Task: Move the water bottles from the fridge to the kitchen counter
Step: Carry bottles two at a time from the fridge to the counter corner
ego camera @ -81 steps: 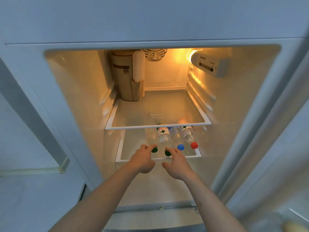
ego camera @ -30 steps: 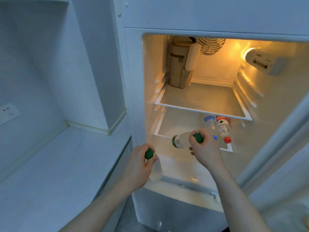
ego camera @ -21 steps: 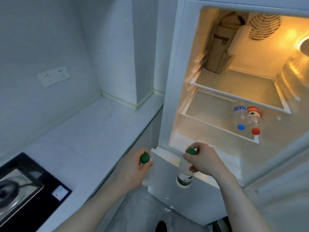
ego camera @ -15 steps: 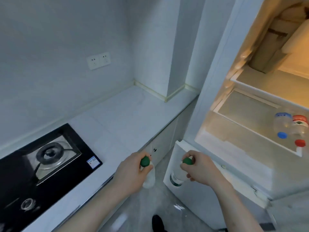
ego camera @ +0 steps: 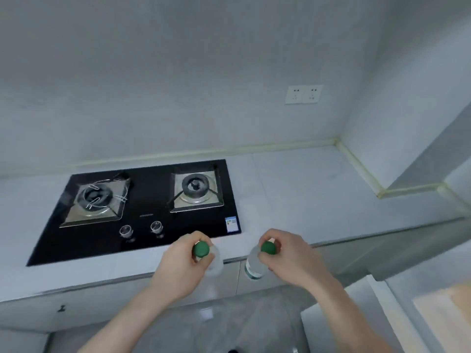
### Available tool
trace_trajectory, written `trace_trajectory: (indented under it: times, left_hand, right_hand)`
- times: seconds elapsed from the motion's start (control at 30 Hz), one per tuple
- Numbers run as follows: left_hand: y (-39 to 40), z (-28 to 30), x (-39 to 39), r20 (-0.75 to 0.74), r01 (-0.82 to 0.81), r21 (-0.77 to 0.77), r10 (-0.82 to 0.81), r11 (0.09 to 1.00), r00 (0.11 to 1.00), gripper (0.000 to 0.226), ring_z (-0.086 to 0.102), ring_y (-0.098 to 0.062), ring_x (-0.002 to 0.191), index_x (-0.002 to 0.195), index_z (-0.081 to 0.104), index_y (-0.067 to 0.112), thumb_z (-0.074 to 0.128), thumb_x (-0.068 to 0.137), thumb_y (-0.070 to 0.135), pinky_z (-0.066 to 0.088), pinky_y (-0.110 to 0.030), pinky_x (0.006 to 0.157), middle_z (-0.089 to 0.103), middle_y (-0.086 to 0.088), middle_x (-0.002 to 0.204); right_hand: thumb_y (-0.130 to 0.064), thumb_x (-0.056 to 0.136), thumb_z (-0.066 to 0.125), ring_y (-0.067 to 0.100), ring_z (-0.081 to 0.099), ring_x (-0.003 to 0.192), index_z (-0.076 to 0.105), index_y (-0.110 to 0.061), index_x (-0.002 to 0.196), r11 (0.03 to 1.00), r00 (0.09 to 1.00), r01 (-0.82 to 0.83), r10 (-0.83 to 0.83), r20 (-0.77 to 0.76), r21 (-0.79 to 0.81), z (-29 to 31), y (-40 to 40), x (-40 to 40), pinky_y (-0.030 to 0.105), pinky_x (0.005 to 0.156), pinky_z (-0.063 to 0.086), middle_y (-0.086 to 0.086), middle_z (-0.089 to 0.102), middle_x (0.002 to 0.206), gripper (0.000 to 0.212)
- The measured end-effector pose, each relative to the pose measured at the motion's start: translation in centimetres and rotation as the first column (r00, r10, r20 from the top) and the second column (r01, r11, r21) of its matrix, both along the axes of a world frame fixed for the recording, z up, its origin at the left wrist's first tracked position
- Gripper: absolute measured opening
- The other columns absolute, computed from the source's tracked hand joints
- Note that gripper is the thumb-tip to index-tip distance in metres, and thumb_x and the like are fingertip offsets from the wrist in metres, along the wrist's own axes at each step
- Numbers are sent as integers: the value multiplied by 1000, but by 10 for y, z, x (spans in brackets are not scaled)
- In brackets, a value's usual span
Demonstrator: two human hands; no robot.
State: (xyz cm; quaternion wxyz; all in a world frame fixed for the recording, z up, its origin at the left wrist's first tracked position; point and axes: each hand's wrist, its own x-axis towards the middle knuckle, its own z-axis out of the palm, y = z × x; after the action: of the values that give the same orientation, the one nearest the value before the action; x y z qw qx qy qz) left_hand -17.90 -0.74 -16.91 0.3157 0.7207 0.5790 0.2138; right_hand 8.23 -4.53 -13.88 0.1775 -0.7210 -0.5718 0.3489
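Two green-capped bottles are held by the neck, one in the left hand, one in the right hand, fingers curled below each cap, bodies hanging beneath. Judged light, smooth, possibly slippery. The counter edge lies just beyond the fingertips; open room to the right of the hob.

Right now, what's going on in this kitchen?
A person holds a green-capped water bottle in each hand, gripped near the cap: the left hand has one bottle, the right hand the other bottle. Both hang at the front edge of the counter, beside the gas hob, not yet set down.
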Motion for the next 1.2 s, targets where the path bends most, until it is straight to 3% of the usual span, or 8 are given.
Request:
trace_trajectory:
  times: [0.07,0.13,0.27,0.43,0.6,0.87,1.03,1.2]
  left_hand:
    - [-3,0,-19,-7,-104,-3,104,995,995,21,57,-7,68,89,61,40,77,85,27,44,-20,61,63,13,80]
    - [-8,1,-44,1,-212,0,212,977,977,22,57,-7,69,89,60,41,77,85,27,45,-21,62,63,14,79]
    - [-24,5,-88,5,-329,16,329,944,944,19,56,-9,65,89,60,39,76,85,30,47,-23,61,62,18,76]
    - [-48,9,-148,44,-439,18,438,898,898,14,54,-8,62,89,63,34,77,85,31,43,-18,60,62,14,74]
    - [-78,16,-218,31,-522,47,521,852,853,12,54,-5,67,92,62,38,73,88,38,41,-14,58,60,30,80]
    - [-126,28,-332,31,-592,92,592,801,805,11,50,-6,63,87,58,39,69,87,38,41,-21,60,56,23,71]
    - [-153,30,-393,9,-652,110,656,750,755,10,53,-5,73,90,59,40,69,87,41,47,-23,64,58,31,85]
    - [-170,27,-445,13,-708,112,712,697,702,9,54,-2,74,91,60,41,68,87,42,42,-20,62,57,34,86]
  right_hand:
    - [-32,82,65,9,64,66,67,-42,89,996,996,-92,92,8,7,1,18,-17,20,57,46,-8,71,74,12]
    - [-31,82,66,1,61,64,67,-42,86,981,982,-191,190,22,30,2,37,-42,12,54,40,-19,67,71,12]
    - [-30,83,66,-8,59,67,67,-42,88,932,933,-358,356,45,50,5,60,-89,12,53,37,-38,60,75,12]
    - [-35,79,67,-1,57,66,68,-44,90,863,865,-501,498,53,67,11,74,-161,18,58,38,-33,61,76,15]
    - [-38,79,66,3,61,74,67,-46,91,787,793,-610,606,72,94,17,73,-246,20,62,41,-16,63,78,15]
    - [-40,83,69,7,69,77,67,-47,92,699,711,-703,696,97,131,25,51,-379,36,73,60,-11,66,82,11]
    - [-40,84,70,11,70,75,68,-45,93,647,660,-751,744,102,135,30,38,-448,38,75,62,-7,68,85,10]
    - [-43,82,69,10,71,74,68,-44,92,595,604,-796,791,93,110,33,37,-510,37,76,62,-8,68,85,10]
